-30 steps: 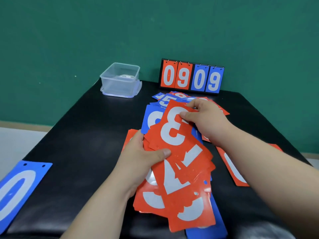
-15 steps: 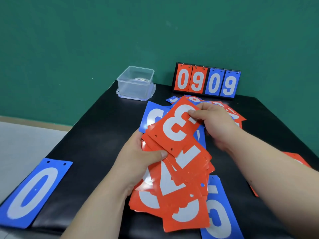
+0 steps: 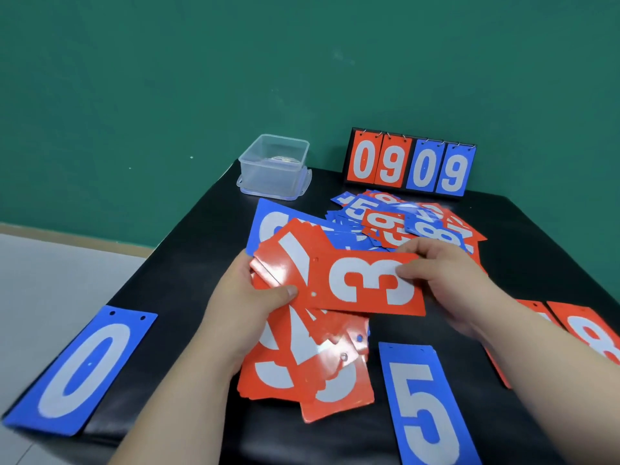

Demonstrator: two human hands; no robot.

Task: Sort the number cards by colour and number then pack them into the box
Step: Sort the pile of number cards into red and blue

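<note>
Judging by how things lie, I am early in the sorting and nowhere near packing. The clear, square plastic box (image 3: 273, 166) stands on the black table (image 3: 174, 280) with no card in it that I can see. Something small and pale lies at its bottom, too blurred to name.

Well on the near side of the box, my left hand (image 3: 248, 297) grips a loose fan of glossy red number cards (image 3: 302, 364), thumb curled over the top. The fan is uneven, so I take these to be gathered by colour but not yet by number. My right hand (image 3: 443, 280) pinches the right end of a red card with a white 3 (image 3: 365, 283), which lies flat across the fan and touches it.

Right of the box and a little nearer me lies a jumbled heap of red and blue cards (image 3: 402, 223), overlapping, with neither hand on it. That looks like the bulk of what is left.

A few cards lie singly, far nearer me than the box. A blue 0 card (image 3: 80, 370) lies to its left, and a blue 5 card (image 3: 422, 407) and a red 8 card (image 3: 590, 333) to its right, perhaps the starts of piles. Level with the box, further right, a black flip scoreboard (image 3: 409, 166) shows 09 09.
</note>
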